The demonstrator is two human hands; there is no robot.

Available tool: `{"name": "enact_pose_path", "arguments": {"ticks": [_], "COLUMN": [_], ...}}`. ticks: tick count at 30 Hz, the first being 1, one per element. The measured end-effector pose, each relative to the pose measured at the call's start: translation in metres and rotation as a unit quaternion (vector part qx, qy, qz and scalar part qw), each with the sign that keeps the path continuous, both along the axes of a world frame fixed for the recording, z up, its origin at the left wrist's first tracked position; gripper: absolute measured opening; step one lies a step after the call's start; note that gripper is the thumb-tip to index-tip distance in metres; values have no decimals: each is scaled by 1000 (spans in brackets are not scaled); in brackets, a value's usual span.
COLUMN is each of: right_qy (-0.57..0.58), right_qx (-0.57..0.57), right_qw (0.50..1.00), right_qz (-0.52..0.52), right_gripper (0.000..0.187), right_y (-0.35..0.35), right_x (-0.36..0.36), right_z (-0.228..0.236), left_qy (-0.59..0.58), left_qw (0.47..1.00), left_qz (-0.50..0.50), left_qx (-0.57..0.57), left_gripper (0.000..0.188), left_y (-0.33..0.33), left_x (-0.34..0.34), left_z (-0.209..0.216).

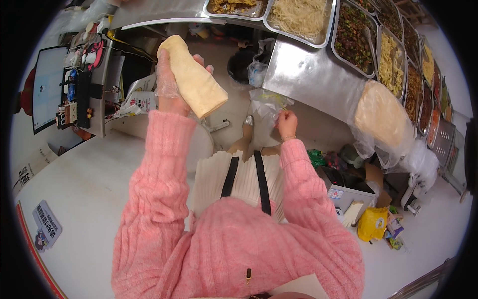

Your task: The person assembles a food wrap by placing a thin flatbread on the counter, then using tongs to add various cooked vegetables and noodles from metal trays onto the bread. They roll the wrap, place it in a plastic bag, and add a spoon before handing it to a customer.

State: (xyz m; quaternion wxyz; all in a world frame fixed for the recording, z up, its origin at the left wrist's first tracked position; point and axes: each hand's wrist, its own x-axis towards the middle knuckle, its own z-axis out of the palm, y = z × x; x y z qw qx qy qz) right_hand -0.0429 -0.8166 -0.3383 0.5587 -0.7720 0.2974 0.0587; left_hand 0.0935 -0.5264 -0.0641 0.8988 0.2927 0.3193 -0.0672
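My left hand (pixel 168 87), in a clear plastic glove, is closed around a rolled flatbread wrap (pixel 191 77). The pale, smooth roll slants across the palm, its lower end pointing down and right. Lower and to the right, the bare fingers of my right hand (pixel 287 123) are pinched on a thin clear plastic bag (pixel 265 104). Bits of yellow-green show in or behind that crumpled bag. The two hands are apart, and the bag does not touch the wrap.
Metal trays of food, one with pale shreds (pixel 298 20), line the steel counter (pixel 303 74). A bagged stack of flatbreads (pixel 381 112) lies at its near edge. A black bin (pixel 241 65) stands on the floor. At left are a monitor (pixel 49 89) and a white surface (pixel 99 179).
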Motion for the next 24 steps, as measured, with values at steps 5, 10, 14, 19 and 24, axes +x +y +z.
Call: {"name": "enact_pose_path", "arguments": {"ticks": [5,10,14,19,24], "right_qy": [109,81,-22,-303,-230], "right_qx": [225,178,-81,-227,-65], "right_qw": [968,981,992,908,933], "right_qz": [-22,4,98,180,268], "right_gripper": [11,20,32,44,30], "right_y": [-9,-13,-3,12,23], "right_x": [-33,-25,-6,8,1], "right_z": [-7,-14,-1,26,23], "left_qy": [-3,0,10,9,12], "left_qw": [1000,1000,1000,1000,1000], "left_qz": [-9,-14,-13,-9,-6], "left_qx": [-19,-18,-9,-1,-13], "left_gripper": [44,45,46,46,46], "left_y": [1,-4,-7,-7,-7], "left_x": [-8,-14,-18,-25,-28], "left_z": [0,0,0,2,5]}}
